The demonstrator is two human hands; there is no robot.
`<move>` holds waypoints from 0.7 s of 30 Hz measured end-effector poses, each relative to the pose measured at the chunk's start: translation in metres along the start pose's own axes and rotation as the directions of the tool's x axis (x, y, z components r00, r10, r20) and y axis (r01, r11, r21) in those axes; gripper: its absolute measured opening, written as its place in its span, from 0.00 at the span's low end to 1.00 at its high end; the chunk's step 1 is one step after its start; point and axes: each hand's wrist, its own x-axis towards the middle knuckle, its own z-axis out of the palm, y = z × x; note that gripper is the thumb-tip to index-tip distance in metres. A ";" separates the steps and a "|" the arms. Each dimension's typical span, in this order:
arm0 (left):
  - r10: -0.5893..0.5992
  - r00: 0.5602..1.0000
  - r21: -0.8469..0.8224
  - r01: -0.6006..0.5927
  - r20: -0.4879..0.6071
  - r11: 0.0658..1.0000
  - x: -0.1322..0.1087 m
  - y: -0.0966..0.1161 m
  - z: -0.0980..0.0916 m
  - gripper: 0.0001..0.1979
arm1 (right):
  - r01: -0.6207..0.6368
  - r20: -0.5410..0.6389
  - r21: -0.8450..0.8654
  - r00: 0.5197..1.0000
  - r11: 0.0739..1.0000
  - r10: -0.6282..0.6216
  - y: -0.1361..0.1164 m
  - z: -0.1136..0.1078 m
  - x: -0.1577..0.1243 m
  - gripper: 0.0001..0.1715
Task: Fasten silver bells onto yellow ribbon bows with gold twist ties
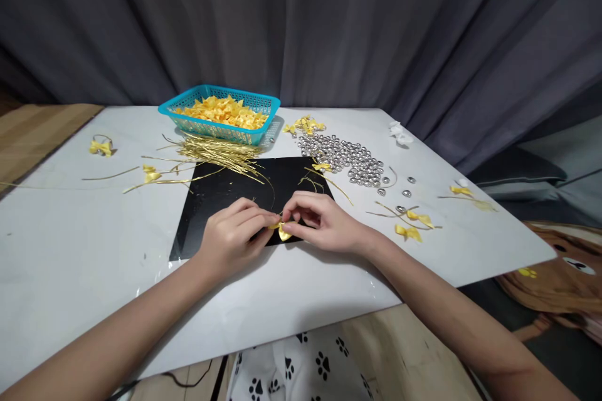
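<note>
Above the near edge of a black mat [221, 200], both hands meet at a small yellow ribbon bow [284, 233]. The fingers of my left hand [237, 232] pinch the bow's left side. With thumb and index finger, my right hand [324, 220] grips it from the right. Part of the bow is hidden behind the fingertips. A thin gold twist tie [271, 191] curves up from near the fingers, but I cannot tell whether it is attached to the bow. Beyond the hands lies a pile of gold twist ties [216, 153].
A turquoise basket [254, 135] of yellow bows stands at the back. Silver beads [345, 156] are heaped at the mat's right. Finished-looking bows [308, 125] lie behind them. Loose bows [408, 233] and ties lie right; another bow [101, 147] sits left. Grey curtains [301, 25] hang behind the table.
</note>
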 end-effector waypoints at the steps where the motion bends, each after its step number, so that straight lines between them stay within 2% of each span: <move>1: -0.003 1.000 -0.002 0.003 0.006 1.000 0.000 0.000 0.000 0.06 | -0.006 -0.002 0.006 1.000 1.000 0.006 0.000 0.001 0.000 0.08; 14: -0.028 0.998 -0.031 0.030 0.059 0.999 -0.001 0.000 0.001 0.05 | -0.138 0.030 0.074 0.990 0.988 0.136 -0.003 0.000 0.003 0.10; 21: -0.074 0.995 -0.020 0.075 0.061 0.997 -0.002 -0.001 0.000 0.06 | -0.172 -0.041 0.119 0.983 0.978 0.178 0.000 -0.004 0.004 0.08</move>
